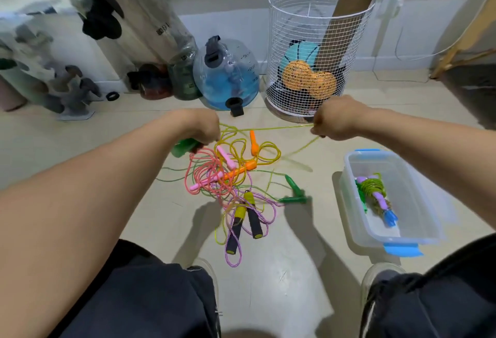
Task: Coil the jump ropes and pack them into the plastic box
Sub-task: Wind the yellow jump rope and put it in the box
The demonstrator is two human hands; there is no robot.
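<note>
The left hand (200,128) grips green plastic handles (185,147) while the right hand (332,120) pinches the thin yellow-green cord (268,128), taut above the tangled rope pile (230,176) on the floor. Pulling harder will likely snag neighbouring ropes, dragging them away from the clear plastic box (418,219) nearby.

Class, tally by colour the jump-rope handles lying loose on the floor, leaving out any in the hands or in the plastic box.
orange handles: 2
pink handles: 2
green handles: 2
black-and-yellow foam handles: 2
Total: 8
</note>
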